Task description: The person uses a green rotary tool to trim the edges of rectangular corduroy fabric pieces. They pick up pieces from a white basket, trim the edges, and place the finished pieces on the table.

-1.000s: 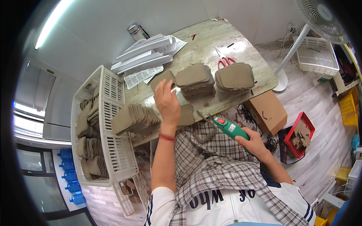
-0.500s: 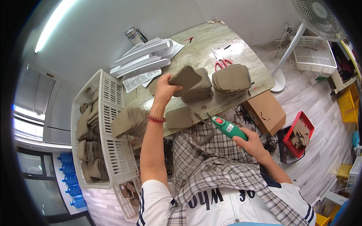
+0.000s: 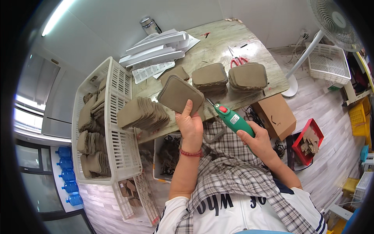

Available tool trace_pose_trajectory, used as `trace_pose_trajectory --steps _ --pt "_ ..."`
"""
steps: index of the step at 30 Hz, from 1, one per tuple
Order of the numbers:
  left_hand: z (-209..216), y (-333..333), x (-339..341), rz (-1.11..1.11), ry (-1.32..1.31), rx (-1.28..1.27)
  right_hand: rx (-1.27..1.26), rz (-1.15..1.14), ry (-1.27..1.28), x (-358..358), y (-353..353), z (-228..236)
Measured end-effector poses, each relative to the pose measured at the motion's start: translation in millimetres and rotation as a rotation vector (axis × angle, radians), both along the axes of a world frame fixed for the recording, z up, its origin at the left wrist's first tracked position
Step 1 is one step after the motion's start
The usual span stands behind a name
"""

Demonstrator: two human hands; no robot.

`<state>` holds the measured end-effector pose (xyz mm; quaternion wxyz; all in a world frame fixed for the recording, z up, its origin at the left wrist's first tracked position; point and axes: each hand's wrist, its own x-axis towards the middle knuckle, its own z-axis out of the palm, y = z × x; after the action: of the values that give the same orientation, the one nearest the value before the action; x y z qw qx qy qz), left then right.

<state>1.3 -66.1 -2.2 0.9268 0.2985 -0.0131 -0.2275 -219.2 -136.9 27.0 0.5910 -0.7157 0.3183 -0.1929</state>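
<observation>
A flat, brown, rounded-cornered rectangular piece [image 3: 181, 93] is held up above the near edge of a pale, worn wooden-topped table [image 3: 251, 45]. The left hand [image 3: 190, 126] grips it by its lower right part, the thumb lying over the face. The right hand [image 3: 258, 141] is wrapped around a green handheld tool with a red button [image 3: 234, 120], whose thin metal tip points at the piece's right edge; whether they touch, I cannot tell. Behind the piece stand two neat stacks of similar brown pieces [image 3: 209, 76], side by side. To its left, a leaning, fanned row of brown pieces [image 3: 140, 114] sits beside a white slatted plastic crate [image 3: 121, 80] holding more. Red-handled scissors [image 3: 238, 61] lie behind the right-hand stack, and loose white papers [image 3: 157, 50] cover the table's far left.
</observation>
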Motion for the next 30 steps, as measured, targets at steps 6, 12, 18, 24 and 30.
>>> trace_pose_trajectory --steps 6,12,18,24,30 --pt "-4 0 -7 -0.05 0.014 -0.032 0.029 0.002 0.009 4 4 4" --pt "-3 2 -15 -0.082 0.001 0.003 0.059 0.007 -0.005 3 2 5" --pt "-2 3 -27 -0.131 -0.001 0.043 0.057 -0.003 -0.024 2 0 4" --pt "-8 5 -35 -0.191 0.028 0.042 0.046 -0.008 -0.042 3 -2 5" --pt "-12 8 -45 -0.284 0.047 0.059 0.063 -0.034 -0.056 4 -5 3"
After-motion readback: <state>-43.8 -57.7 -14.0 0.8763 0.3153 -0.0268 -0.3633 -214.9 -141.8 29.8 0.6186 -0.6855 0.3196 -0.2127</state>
